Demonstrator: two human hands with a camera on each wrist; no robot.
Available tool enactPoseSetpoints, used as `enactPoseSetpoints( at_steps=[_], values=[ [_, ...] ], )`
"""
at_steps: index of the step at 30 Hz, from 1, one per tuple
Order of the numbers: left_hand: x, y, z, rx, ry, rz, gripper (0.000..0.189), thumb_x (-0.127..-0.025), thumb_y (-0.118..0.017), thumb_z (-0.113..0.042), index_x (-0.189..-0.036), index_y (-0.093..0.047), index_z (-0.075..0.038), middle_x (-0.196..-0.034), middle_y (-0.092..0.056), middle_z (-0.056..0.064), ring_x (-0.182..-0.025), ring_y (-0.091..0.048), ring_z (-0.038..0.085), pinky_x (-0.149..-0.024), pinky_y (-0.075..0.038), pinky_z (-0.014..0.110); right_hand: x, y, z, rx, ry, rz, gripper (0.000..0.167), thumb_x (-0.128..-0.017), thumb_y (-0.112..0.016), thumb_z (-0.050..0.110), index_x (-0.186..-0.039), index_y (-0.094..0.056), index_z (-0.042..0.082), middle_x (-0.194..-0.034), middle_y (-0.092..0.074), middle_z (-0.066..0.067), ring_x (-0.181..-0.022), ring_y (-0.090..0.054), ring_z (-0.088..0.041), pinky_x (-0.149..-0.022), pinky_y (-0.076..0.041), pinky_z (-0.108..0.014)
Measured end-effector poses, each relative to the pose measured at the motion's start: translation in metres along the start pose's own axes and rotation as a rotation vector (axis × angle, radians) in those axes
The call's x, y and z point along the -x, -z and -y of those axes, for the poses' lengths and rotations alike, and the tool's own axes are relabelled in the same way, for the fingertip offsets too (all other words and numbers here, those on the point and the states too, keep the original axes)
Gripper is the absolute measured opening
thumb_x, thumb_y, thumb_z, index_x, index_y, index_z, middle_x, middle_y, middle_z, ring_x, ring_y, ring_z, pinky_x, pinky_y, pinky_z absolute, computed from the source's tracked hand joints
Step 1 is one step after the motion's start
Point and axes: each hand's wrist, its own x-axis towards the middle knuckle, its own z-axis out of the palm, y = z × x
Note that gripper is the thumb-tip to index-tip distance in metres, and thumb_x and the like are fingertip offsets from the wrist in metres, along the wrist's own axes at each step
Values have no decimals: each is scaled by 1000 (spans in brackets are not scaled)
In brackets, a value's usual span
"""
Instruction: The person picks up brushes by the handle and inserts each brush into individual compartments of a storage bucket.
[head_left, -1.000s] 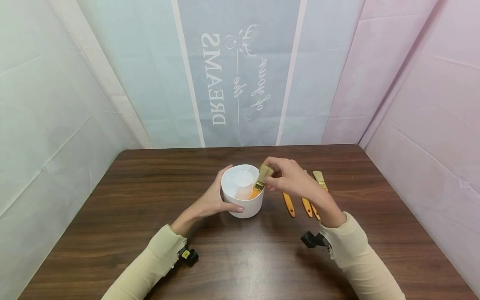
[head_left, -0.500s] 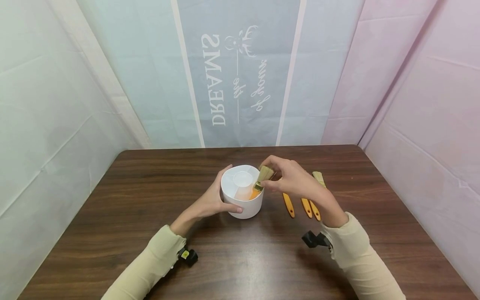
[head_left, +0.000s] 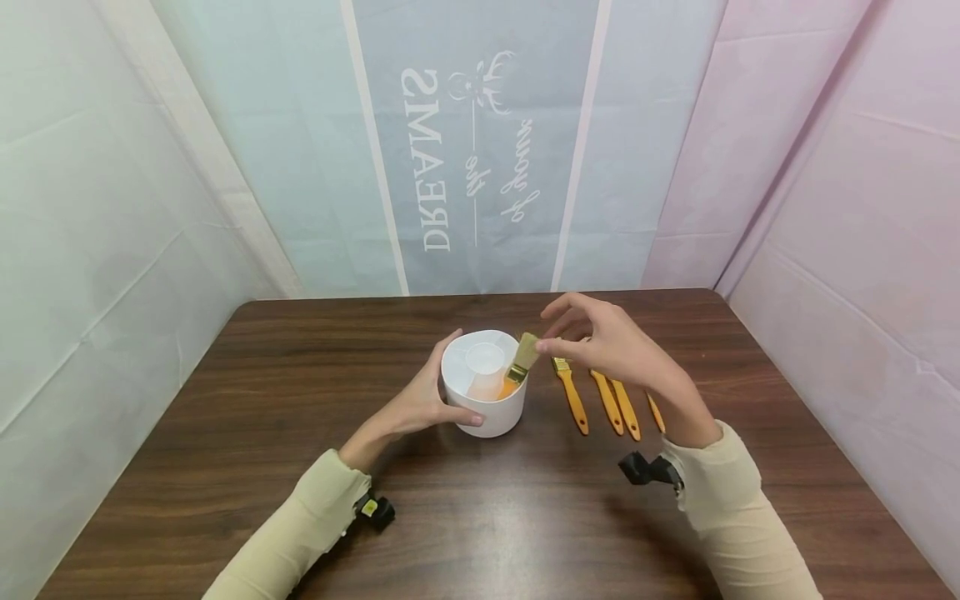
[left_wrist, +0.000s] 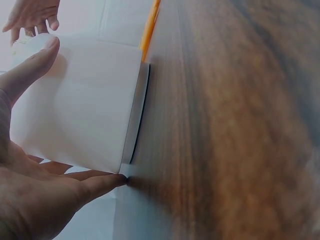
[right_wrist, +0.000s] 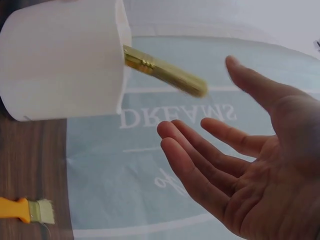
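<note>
A white round organizer (head_left: 480, 412) with inner dividers stands on the table, and my left hand (head_left: 420, 404) grips it round its side, thumb in front. One paintbrush (head_left: 522, 358) leans in its right-hand compartment, bristles up, its orange handle inside. To the right of those bristles is my right hand (head_left: 611, 342), fingers loosely spread and holding nothing. In the right wrist view a gap shows between the right hand (right_wrist: 250, 150) and the paintbrush (right_wrist: 165, 72). Below the right hand lies another paintbrush (head_left: 573, 400) with an orange handle.
Several more orange-handled paintbrushes (head_left: 626, 412) lie on the dark wooden table (head_left: 480, 517) right of the organizer, partly hidden by the right hand and arm. Behind the table hangs a printed cloth (head_left: 480, 167). Pale cloth walls stand at both sides.
My right hand has let go of the paintbrush in the organizer and moved a little to the right, its fingers spreading. The left hand and organizer have hardly moved.
</note>
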Motion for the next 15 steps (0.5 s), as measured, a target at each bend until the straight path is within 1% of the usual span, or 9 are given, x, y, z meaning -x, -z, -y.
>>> enactPoseSetpoints(
  at_steps=[4, 8, 10, 15],
  values=[
    [0, 1, -1, 20, 13, 3, 136, -66, -97, -10, -166, -6, -16, -157, -42, 12, -143, -44, 31, -123, -31, 56, 3, 8, -5, -28, 9, -24, 49, -92, -77, 43, -130, -60, 18, -116, -73, -5, -100, -74, -22, -79, -61, -35],
    [-1, 3, -1, 46, 50, 21, 135, -67, -97, -10, -166, -6, -22, -159, -37, 10, -144, -42, 30, -120, -38, 55, 8, 15, -11, -56, 8, -39, 47, -94, -77, 37, -131, -59, 14, -114, -74, -8, -96, -76, -22, -78, -62, -30],
    [-1, 4, 0, 57, 61, 29, 134, -68, -97, -11, -166, -6, -23, -160, -35, 11, -145, -41, 31, -119, -40, 56, 11, 18, -15, -50, 2, -47, 45, -95, -75, 37, -130, -60, 13, -114, -74, -9, -97, -76, -22, -78, -63, -30],
    [0, 9, 1, 84, 83, 39, 134, -68, -96, -9, -166, -5, -23, -163, -31, 12, -149, -37, 32, -119, -38, 58, 18, 25, -25, -5, -30, -72, 40, -99, -70, 40, -128, -61, 15, -117, -73, -8, -92, -75, -19, -77, -62, -31]
  ],
)
